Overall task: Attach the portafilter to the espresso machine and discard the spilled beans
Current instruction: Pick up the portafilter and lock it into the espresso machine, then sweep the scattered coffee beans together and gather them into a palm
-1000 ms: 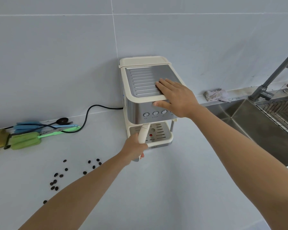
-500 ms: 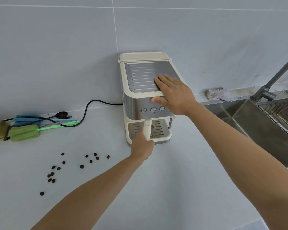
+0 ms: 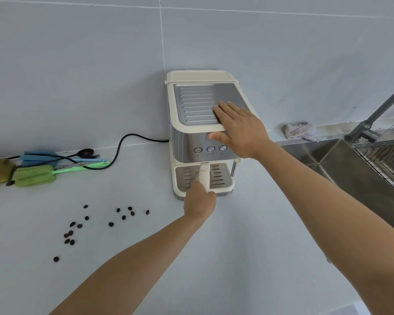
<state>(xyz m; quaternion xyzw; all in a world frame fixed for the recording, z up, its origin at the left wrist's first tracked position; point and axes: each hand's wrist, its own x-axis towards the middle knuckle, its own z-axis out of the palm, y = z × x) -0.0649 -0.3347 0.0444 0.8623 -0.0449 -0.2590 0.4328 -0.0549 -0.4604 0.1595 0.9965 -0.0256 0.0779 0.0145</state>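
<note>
A cream and steel espresso machine (image 3: 191, 137) stands against the tiled wall. The portafilter (image 3: 203, 175) sits under its brew head, with only the cream handle showing, pointing straight out over the drip tray (image 3: 223, 178). My left hand (image 3: 199, 201) is wrapped around the end of that handle. Flat on the machine's top front corner lies my right hand (image 3: 239, 129), thumb on the steel front above the buttons. Several dark coffee beans (image 3: 110, 223) are scattered on the white counter to the left of the machine.
A black power cord (image 3: 121, 146) runs left from the machine. Green and blue brushes (image 3: 33, 175) and a dark spoon (image 3: 85, 153) lie by the wall at far left. A steel sink (image 3: 350, 169) with faucet (image 3: 373, 119) and a crumpled cloth (image 3: 299, 131) are on the right.
My left hand has swung the portafilter handle from angled left to pointing straight out from the machine. My right hand has stayed pressed on the machine's top.
</note>
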